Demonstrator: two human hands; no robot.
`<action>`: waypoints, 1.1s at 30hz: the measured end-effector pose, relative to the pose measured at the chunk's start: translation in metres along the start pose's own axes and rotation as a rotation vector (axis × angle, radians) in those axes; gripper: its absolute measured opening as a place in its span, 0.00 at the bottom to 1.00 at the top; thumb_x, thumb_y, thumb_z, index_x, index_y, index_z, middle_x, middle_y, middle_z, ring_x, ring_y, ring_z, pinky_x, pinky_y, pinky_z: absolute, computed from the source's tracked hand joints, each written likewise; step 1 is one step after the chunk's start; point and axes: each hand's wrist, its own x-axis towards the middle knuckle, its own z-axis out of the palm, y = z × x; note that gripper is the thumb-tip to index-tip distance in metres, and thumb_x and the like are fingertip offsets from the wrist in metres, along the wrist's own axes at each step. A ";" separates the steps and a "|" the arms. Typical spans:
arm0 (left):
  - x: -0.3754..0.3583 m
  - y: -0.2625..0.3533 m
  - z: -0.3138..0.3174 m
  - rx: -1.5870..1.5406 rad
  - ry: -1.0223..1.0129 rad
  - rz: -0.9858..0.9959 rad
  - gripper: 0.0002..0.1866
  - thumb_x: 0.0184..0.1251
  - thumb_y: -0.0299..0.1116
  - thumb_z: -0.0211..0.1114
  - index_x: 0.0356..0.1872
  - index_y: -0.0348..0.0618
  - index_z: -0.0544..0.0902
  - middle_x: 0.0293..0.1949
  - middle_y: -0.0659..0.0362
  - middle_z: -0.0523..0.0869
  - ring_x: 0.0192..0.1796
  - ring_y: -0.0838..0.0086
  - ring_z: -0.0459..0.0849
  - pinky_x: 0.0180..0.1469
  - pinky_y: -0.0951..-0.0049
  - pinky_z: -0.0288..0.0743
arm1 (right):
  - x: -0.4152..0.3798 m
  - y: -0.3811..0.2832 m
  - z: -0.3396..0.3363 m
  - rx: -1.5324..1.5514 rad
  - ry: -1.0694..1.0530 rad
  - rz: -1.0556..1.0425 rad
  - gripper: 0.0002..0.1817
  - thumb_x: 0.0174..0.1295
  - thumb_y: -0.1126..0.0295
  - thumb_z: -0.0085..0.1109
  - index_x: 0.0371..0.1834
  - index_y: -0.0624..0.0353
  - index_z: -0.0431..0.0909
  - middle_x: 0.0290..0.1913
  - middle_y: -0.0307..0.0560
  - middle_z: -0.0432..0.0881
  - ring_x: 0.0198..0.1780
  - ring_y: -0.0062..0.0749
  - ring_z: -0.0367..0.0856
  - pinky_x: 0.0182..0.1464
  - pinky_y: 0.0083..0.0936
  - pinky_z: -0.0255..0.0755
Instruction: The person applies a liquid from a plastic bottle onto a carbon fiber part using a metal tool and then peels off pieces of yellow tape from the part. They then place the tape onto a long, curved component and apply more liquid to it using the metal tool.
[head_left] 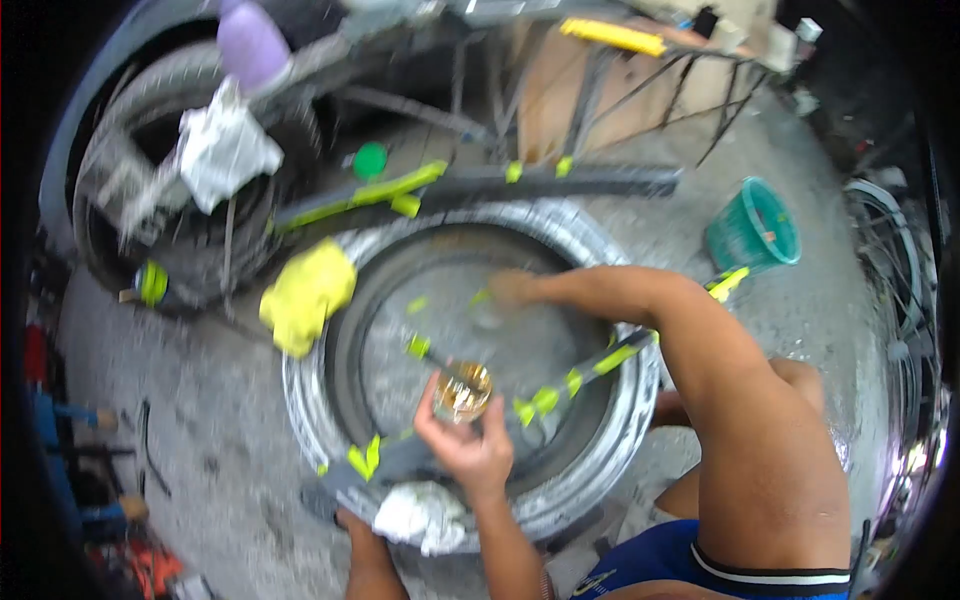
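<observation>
My left hand (470,448) is wrapped around a small clear container of amber liquid (463,395), held over the opening of a big tyre (305,400) lying flat on the floor. A thin dark stick with bright green tape at its end (418,346) leans out of the container. My right hand (512,288) reaches across the far part of the opening, and motion smears its fingers. A dark strip with yellow-green tape tabs (615,357) crosses the near side of the tyre. At the left rim lies a yellow cloth (308,295); a white cloth (420,515) rests at the near rim.
Beyond the tyre runs another dark taped strip (480,187). A green bucket (752,228) stands on the right. Far left are a car wheel (95,215), a white rag (225,150) and a purple bottle (252,45). A metal-framed stand (590,100) is at the back.
</observation>
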 end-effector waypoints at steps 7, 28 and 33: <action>0.002 -0.011 -0.003 0.014 -0.043 0.068 0.35 0.62 0.22 0.71 0.66 0.34 0.60 0.63 0.45 0.68 0.65 0.60 0.73 0.67 0.63 0.70 | -0.206 -0.032 -0.291 0.115 0.887 -0.395 0.18 0.60 0.60 0.70 0.48 0.59 0.78 0.39 0.54 0.83 0.40 0.48 0.83 0.43 0.39 0.76; -0.002 -0.012 -0.005 0.039 -0.052 0.098 0.34 0.64 0.18 0.67 0.66 0.35 0.58 0.61 0.45 0.69 0.65 0.60 0.73 0.68 0.63 0.67 | -0.268 0.207 -0.338 -0.544 1.062 0.502 0.15 0.56 0.66 0.69 0.44 0.59 0.82 0.48 0.49 0.83 0.53 0.48 0.80 0.50 0.40 0.82; 0.000 -0.015 -0.006 0.078 -0.044 0.127 0.33 0.65 0.20 0.67 0.67 0.37 0.58 0.61 0.48 0.73 0.62 0.62 0.79 0.62 0.65 0.75 | -0.248 0.246 -0.347 -0.573 0.855 0.570 0.12 0.63 0.67 0.60 0.48 0.57 0.83 0.47 0.54 0.83 0.52 0.46 0.80 0.53 0.39 0.78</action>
